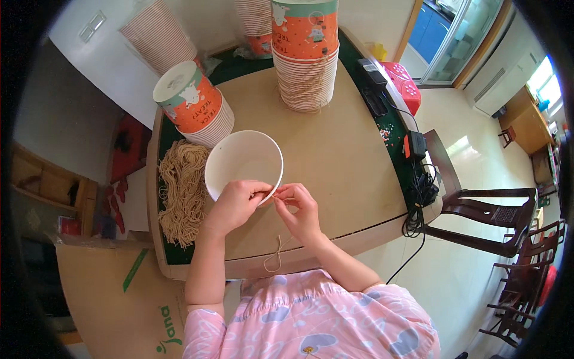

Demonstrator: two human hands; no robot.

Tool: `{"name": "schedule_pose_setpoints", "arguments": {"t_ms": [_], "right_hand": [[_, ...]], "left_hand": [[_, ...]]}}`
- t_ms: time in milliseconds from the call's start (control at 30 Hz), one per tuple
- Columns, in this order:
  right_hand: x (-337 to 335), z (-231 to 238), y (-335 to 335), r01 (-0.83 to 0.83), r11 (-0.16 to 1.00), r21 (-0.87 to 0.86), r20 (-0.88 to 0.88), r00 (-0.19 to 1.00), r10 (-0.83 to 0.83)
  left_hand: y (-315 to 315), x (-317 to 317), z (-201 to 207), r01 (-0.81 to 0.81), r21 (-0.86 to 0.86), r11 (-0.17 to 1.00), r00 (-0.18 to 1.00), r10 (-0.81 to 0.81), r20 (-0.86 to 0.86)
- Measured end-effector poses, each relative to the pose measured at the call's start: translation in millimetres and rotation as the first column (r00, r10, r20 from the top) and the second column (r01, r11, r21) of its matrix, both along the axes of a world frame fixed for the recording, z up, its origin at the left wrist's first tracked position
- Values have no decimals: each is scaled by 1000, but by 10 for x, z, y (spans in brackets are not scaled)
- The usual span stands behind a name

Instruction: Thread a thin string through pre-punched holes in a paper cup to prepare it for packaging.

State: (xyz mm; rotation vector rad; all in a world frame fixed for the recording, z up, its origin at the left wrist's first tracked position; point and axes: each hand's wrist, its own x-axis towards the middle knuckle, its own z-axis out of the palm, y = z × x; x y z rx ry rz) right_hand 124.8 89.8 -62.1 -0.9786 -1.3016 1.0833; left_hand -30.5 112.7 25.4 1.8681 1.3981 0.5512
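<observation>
A white paper bucket (242, 158) is tilted on the table before me, its open mouth toward me. My left hand (235, 206) is closed on its near rim, the fingertips reaching inside. Just right of that rim, my right hand (299, 209) is pinched closed, its fingertips almost meeting the left ones. A thin beige string (278, 254) hangs below the right hand and loops over the table's front edge; its upper end is hidden by the fingers. Left of the bucket lies a skein of the same beige string (182, 194).
Orange-and-green printed paper buckets are nested in a stack (200, 107) at the left and a taller stack (305, 54) behind, strings draped over it. More stacks stand farther back. Black power adapters (414, 145) and cables line the right edge. A cardboard box (113, 299) stands lower left, a dark wooden chair (490, 209) right.
</observation>
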Motion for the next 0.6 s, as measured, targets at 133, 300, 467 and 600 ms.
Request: {"name": "schedule_pose_setpoints", "arguments": {"t_ms": [133, 300, 467, 600], "right_hand": [[-2, 2, 13, -3, 1000, 6, -5, 1000, 3], [-6, 6, 18, 9, 1000, 17, 4, 1000, -9], [10, 50, 41, 24, 1000, 16, 32, 999, -25], [24, 41, 52, 13, 998, 60, 97, 995, -19]], "left_hand": [[0, 3, -14, 8, 26, 1000, 1000, -8, -13], [-3, 9, -73, 12, 69, 998, 1000, -13, 15], [-19, 80, -52, -28, 83, 996, 999, 25, 27], [-32, 83, -67, -91, 81, 993, 996, 90, 12]]}}
